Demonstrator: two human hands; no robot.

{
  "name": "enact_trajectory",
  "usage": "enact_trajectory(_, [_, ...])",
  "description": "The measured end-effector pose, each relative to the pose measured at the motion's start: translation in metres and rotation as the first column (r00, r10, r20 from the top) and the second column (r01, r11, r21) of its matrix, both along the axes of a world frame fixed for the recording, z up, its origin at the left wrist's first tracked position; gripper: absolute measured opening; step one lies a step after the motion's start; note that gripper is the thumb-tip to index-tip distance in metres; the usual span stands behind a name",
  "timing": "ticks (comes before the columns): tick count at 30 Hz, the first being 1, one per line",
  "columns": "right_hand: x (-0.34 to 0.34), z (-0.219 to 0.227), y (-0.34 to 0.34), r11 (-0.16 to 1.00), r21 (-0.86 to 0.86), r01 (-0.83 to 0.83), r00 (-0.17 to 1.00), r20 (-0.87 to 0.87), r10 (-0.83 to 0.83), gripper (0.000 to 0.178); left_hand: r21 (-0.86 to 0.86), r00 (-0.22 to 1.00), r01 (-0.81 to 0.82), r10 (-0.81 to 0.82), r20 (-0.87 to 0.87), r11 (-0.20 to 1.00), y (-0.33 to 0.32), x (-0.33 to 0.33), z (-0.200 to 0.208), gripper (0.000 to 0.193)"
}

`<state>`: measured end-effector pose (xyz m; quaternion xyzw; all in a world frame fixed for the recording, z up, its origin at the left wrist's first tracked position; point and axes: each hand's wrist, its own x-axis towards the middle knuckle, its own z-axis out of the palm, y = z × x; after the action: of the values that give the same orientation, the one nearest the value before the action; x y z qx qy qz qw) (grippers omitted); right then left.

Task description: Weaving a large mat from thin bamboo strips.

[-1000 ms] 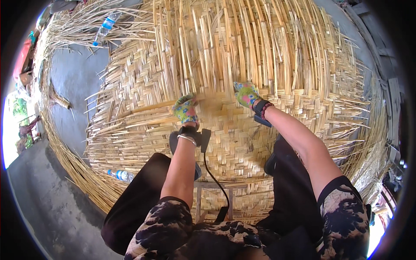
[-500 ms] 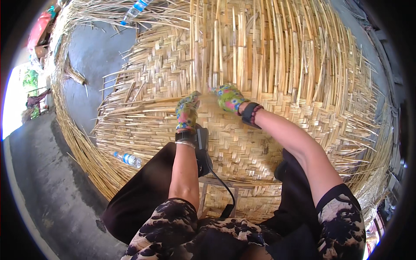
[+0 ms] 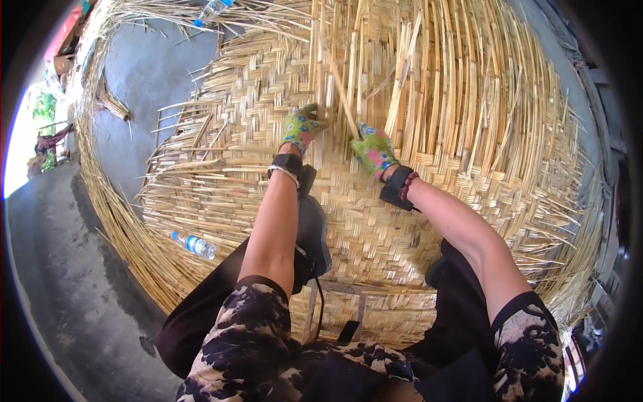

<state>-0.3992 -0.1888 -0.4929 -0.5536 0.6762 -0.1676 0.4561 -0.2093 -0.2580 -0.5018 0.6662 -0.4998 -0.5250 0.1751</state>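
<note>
A large woven reed mat (image 3: 375,221) spreads under me, its zigzag weave nearest my body and long loose-ended strips running away from me. My right hand (image 3: 375,149), in a green flowered glove, is closed on a reed strip (image 3: 343,90) that slants up off the mat. To its left, my left hand (image 3: 303,128), gloved alike, has its fingers bent round another upright reed strip (image 3: 321,80), which is blurred. Its fingertips are partly hidden by the strip.
A plastic water bottle (image 3: 193,245) lies on reeds at the left, and another bottle (image 3: 214,11) lies at the far left. A small reed bundle (image 3: 112,104) rests on the grey floor (image 3: 144,74). My dark shoe (image 3: 313,234) is on the mat.
Both hands have moved apart, the left slightly farther away and the right to the right. A strip in my right hand now stands slanted off the mat. My left knee and shoe have shifted.
</note>
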Motion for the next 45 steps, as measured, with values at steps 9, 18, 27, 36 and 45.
enact_trajectory(9, [-0.009,-0.051,0.001,0.933,0.248,0.260,0.649,0.671,-0.359,0.010,0.143,0.988,0.147,-0.153,0.033,0.979,-0.021,-0.019,-0.007,0.009])
enact_trajectory(18, [-0.011,-0.003,-0.014,0.780,0.559,0.281,0.527,0.589,-0.612,0.010,-0.100,0.829,0.550,-0.556,-0.056,0.829,-0.018,-0.017,0.006,0.028])
enact_trajectory(27, [-0.006,0.082,-0.038,0.962,0.095,-0.256,0.964,-0.045,0.261,0.024,0.036,0.976,0.216,-0.216,-0.001,0.976,-0.009,-0.012,0.036,0.057])
enact_trajectory(36, [0.000,0.014,-0.032,0.975,0.034,-0.218,0.976,-0.012,0.218,0.029,0.144,0.595,-0.658,0.627,-0.503,0.739,0.048,0.011,0.013,0.025])
enact_trajectory(45, [0.001,-0.024,-0.026,0.974,-0.101,-0.204,0.977,0.037,0.208,0.015,0.184,0.723,-0.513,0.538,-0.433,0.838,0.000,0.016,0.024,0.038])
